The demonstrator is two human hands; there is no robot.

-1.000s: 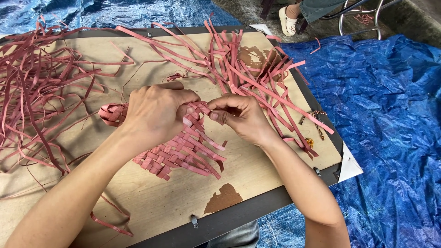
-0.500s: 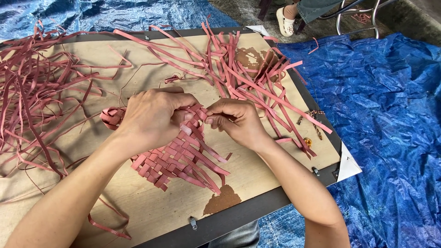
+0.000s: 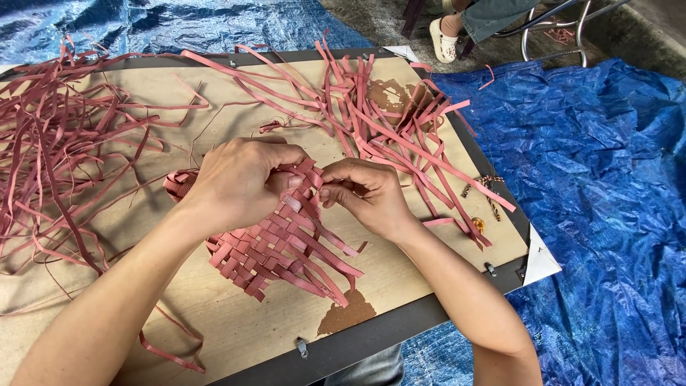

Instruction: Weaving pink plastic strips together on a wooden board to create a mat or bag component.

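Pink woven strip mat [image 3: 282, 246] is pinched at its upper edge by both hands: left hand [image 3: 239, 182] clamped over it, right hand [image 3: 364, 193] gripping strips. It lies on a wooden board [image 3: 236, 322], loose strips [image 3: 64, 150] around, blue tarp [image 3: 607, 179] beyond.

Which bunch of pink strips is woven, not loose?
The woven mat under both hands, left hand and right hand; the left pile and the top pile lie loose.

Place: makeshift outdoor craft workspace
Ground: blue tarpaulin [image 3: 607, 179] at 3 o'clock, bare concrete [image 3: 379, 18] at 12
Work surface: wooden board [image 3: 236, 329]
Material: loose pink strips [image 3: 50, 157] at 9 o'clock
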